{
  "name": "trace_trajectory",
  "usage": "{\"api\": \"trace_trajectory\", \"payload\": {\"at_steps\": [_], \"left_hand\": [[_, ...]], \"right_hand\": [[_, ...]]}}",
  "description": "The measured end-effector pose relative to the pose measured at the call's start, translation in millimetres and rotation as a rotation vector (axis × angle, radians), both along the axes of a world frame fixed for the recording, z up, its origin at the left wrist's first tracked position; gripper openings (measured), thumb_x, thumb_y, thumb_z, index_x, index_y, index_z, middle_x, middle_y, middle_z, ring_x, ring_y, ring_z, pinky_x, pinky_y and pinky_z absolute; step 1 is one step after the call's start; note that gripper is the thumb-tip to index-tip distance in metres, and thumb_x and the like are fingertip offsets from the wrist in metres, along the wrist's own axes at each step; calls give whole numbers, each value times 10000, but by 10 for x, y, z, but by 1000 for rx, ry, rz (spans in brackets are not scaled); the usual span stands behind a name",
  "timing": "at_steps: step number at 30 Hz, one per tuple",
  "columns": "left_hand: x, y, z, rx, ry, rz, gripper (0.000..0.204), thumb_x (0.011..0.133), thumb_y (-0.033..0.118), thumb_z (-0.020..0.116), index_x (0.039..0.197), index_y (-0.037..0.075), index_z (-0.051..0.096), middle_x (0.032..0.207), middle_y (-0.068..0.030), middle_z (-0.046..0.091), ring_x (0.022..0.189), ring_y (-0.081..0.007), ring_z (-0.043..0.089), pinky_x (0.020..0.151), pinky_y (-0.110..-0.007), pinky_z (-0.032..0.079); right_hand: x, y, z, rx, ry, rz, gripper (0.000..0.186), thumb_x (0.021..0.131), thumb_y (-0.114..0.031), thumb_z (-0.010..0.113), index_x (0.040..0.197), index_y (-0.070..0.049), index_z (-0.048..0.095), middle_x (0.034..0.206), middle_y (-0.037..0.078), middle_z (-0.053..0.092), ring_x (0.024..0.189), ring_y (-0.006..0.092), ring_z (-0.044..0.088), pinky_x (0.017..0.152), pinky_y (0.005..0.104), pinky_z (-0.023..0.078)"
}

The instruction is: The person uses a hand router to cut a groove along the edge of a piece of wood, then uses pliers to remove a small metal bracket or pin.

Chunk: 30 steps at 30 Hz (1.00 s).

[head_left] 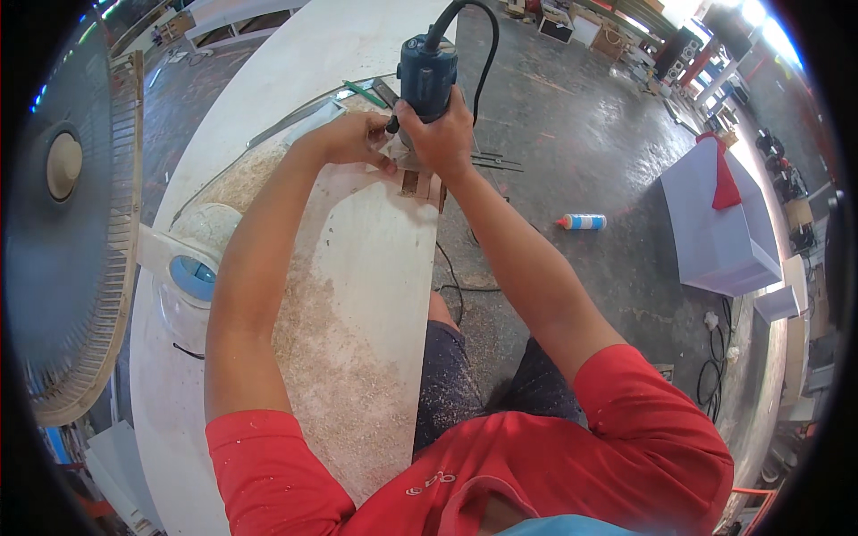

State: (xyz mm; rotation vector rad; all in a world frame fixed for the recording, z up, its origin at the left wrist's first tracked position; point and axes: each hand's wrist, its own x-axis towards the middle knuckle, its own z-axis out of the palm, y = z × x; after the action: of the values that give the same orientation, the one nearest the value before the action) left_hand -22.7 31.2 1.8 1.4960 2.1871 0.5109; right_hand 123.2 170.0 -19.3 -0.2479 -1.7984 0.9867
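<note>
A dark blue trim router (427,85) stands upright at the right edge of a long white board, its black cord looping up and over. My right hand (440,134) wraps round the router's body from the right. On the other side, my left hand (357,143) is closed with curled fingers at the router's base, beside a black knob; its fingertips are partly hidden. Just in front of the base lies a small wooden piece (410,183) with a dark rectangular patch. The router bit is out of sight.
Sawdust (335,375) covers much of the white board (380,241). Beyond my left hand lie a green-handled tool (365,95) and flat metal pieces. A large fan (67,179) stands at left. On the floor are a bottle (583,221), cords and a white box (715,223) with red cloth.
</note>
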Motion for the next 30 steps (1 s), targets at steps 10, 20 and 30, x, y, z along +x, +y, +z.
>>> {"api": "trace_trajectory", "payload": {"at_steps": [10,20,30], "left_hand": [[31,-83,-83,193,71,-83,600,672,333,997,1049,26,646,869,-47,603,864,-212,595,778,-377,481],[227,-242,-2,162,65,-78,654,669,277,996,1202,44,698,1048,-113,712,1002,-269,639,891,-408,502],[328,-330,-16,243,120,-74,681,630,386,1002,1080,-7,674,953,-136,656,937,-292,635,831,-412,509]], "right_hand": [[83,-97,-11,8,27,30,611,787,-332,852,1208,6,567,897,213,757,833,413,770,730,469,606],[223,-230,-33,-22,16,54,654,778,-321,860,1258,13,568,928,214,763,846,403,774,750,454,609],[268,-278,-69,-29,12,55,647,772,-321,862,1243,14,573,929,215,765,838,415,772,750,468,606]]}}
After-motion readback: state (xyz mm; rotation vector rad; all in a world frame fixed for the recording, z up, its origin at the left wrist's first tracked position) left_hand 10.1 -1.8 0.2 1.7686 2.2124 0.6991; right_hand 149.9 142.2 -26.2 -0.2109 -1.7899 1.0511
